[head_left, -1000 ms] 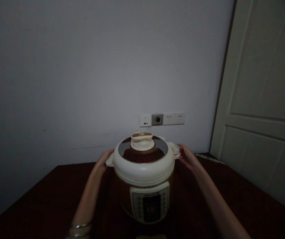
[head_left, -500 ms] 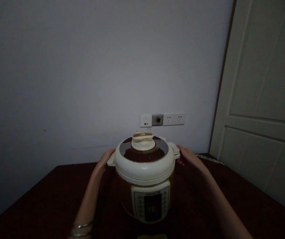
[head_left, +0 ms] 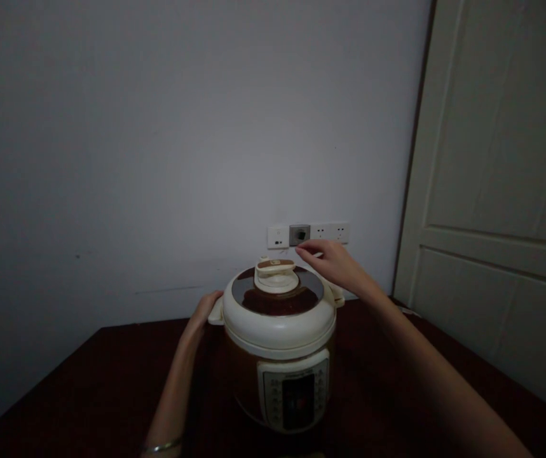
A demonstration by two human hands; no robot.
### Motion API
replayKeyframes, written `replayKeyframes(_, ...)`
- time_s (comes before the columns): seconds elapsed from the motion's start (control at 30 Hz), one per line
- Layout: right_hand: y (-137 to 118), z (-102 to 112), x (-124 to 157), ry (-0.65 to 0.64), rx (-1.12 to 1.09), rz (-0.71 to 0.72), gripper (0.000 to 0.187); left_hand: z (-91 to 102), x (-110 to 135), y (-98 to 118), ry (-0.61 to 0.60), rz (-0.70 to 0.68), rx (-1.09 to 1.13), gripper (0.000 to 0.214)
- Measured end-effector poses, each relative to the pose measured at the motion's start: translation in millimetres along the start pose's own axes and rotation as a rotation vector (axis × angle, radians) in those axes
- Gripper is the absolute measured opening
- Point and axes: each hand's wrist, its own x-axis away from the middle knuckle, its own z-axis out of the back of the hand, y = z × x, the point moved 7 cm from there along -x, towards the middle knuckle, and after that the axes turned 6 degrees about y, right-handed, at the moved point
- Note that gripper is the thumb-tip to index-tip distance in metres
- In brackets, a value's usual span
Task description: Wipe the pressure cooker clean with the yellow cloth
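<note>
An electric pressure cooker [head_left: 279, 334], white and brown with a dark control panel [head_left: 296, 397] in front, stands upright on the dark red table. My left hand [head_left: 203, 308] is closed on its left side handle [head_left: 216, 313], with most fingers hidden behind. Above the right part of the lid, my right hand [head_left: 330, 259] hangs in the air, thumb and forefinger apart, holding nothing. Its fingertips are just right of the lid knob [head_left: 275, 267] and do not seem to touch it. Part of the right side handle [head_left: 338, 296] shows below my right wrist.
A row of wall sockets and switches [head_left: 278, 238] runs along the grey wall behind the cooker. At the right stands a pale panelled door [head_left: 496, 191]. The table top [head_left: 124, 375] extends to both sides, and a thin flat strip [head_left: 410, 312] lies near its back right corner.
My right hand has let go of the right side handle and moved up and left, over the lid near the knob. My left hand stays at its handle. The view has shifted slightly.
</note>
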Motion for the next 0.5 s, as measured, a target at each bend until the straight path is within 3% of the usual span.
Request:
replayKeyframes(0.17,-2.8,-44.7,-26.9,-0.244,0.171,0.205,0.032,0.9,-1.5,-1.3,-0.003,-0.032,-0.015,0.027)
replayKeyframes(0.3,0.0,-71.7,-31.4,-0.461,0.21,0.269,0.049,1.6,-4.4,1.9,0.018,-0.063,-0.099,0.026)
replayKeyframes(0.4,3.4,-56.5,-38.4,-0.459,0.181,0.242,0.05,10.9,-2.6,9.3,0.078,-0.093,-0.206,0.019)
replayKeyframes(0.5,17.4,-15.1,-39.8,-0.307,0.095,0.149,0.039,34.5,11.7,27.2,0.274,-0.135,-0.326,0.013)
